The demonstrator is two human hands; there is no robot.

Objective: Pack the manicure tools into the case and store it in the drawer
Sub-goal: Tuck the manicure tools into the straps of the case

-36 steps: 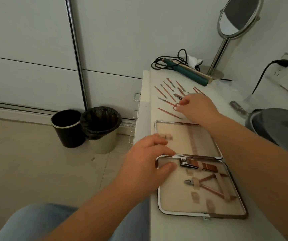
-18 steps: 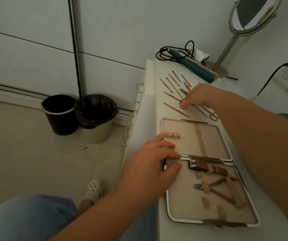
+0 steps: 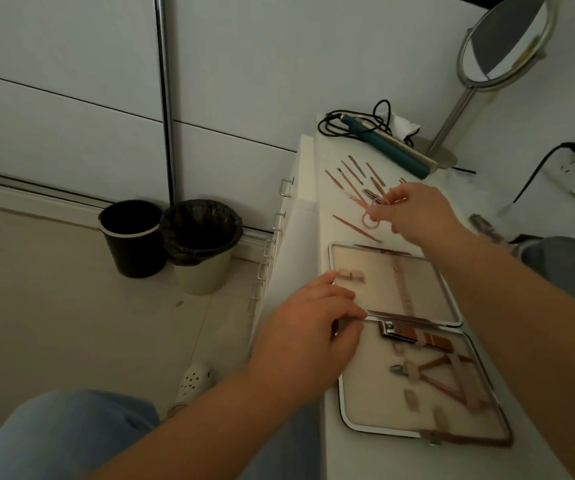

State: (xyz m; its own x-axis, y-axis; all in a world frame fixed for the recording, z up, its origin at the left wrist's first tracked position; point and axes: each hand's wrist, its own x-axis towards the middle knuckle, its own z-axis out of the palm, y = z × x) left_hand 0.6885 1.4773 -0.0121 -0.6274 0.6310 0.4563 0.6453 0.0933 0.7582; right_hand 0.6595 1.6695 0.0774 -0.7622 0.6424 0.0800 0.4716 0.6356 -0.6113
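The open case (image 3: 414, 341) is lying flat on the white dresser top (image 3: 317, 209) and serves as the landmark. In its near half, cuticle nippers (image 3: 435, 377) are sitting under beige straps, and nail clippers (image 3: 402, 332) are lying just on the near side of the hinge. The left hand (image 3: 308, 336) is resting on the case's left edge at the hinge, fingers loosely spread and pressing the frame, gripping nothing. The far half of the case is holding only its straps.

Just beyond the case's far rim, the right hand (image 3: 414, 211) is pinching small pink scissors (image 3: 371, 216) between thumb and fingers, one finger loop hanging toward the left; whether they are lifted off the surface cannot be told. Around and beyond them, loose slim tools (image 3: 355, 176) are lying in rows. Farther still, a teal hair iron (image 3: 393, 150) with a coiled black cord is lying beside a round mirror (image 3: 508, 46) on a stand. Left of the case, down on the floor, two bins (image 3: 168, 237) are standing side by side.
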